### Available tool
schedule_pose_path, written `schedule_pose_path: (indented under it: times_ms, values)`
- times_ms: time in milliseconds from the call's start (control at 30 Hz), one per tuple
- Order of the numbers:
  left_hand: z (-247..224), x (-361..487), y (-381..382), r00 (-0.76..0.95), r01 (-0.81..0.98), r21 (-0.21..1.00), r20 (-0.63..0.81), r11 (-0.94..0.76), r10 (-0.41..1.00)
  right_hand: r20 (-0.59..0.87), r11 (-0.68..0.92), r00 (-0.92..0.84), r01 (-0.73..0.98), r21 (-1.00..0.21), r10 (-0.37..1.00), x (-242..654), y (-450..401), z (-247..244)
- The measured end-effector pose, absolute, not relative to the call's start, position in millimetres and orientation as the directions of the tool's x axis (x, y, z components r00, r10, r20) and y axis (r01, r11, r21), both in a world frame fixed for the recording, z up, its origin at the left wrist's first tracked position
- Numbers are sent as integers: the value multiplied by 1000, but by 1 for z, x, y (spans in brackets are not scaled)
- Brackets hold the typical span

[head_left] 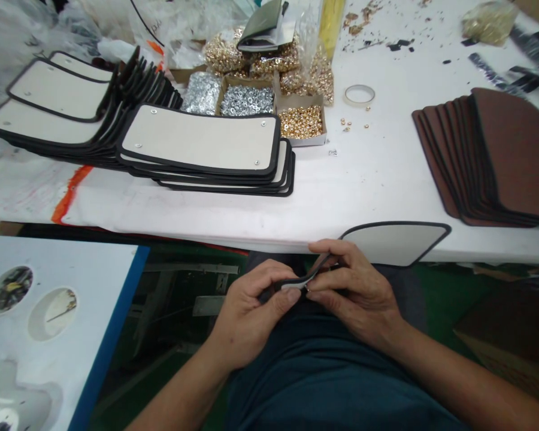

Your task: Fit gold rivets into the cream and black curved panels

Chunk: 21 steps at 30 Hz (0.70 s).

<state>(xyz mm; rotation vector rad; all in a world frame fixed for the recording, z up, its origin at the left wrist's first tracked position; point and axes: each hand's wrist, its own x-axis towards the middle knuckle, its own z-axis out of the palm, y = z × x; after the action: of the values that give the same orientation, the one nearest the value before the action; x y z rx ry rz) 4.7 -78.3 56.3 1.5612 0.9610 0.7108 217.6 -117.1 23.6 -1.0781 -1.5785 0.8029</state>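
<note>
Over my lap, at the table's front edge, both hands hold a bent, black-edged panel (395, 244) with a cream inner face and a brown outer face. My left hand (256, 311) pinches its near end between thumb and fingers. On the other side of the bend, my right hand (357, 287) has its fingers curled against the panel. The right thumb and a fingertip meet at the panel's edge, by a tiny shiny bit (305, 288) too small to make out. Behind the right hand, the panel's far part spreads out, cream face showing.
Cream panels with metal snaps lie in a stack (197, 143) at left. Behind are boxes of silver eyelets (247, 99) and gold caps (302, 123), and a tape roll (359, 94). Brown panels (516, 155) fan out at right. A white machine table (94, 281) stands near left.
</note>
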Motion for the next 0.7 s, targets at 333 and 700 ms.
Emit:
schedule_pose_path:
  times_ms: [333,700]
  values:
    - [48,9,-84,439,100,976,-217,193,872,321,331,-83,195,-923,943,215,-115,26]
    - [48,9,-87,430,160,983,-154,93,890,254,268,-88,252,-930,963,214,-115,32]
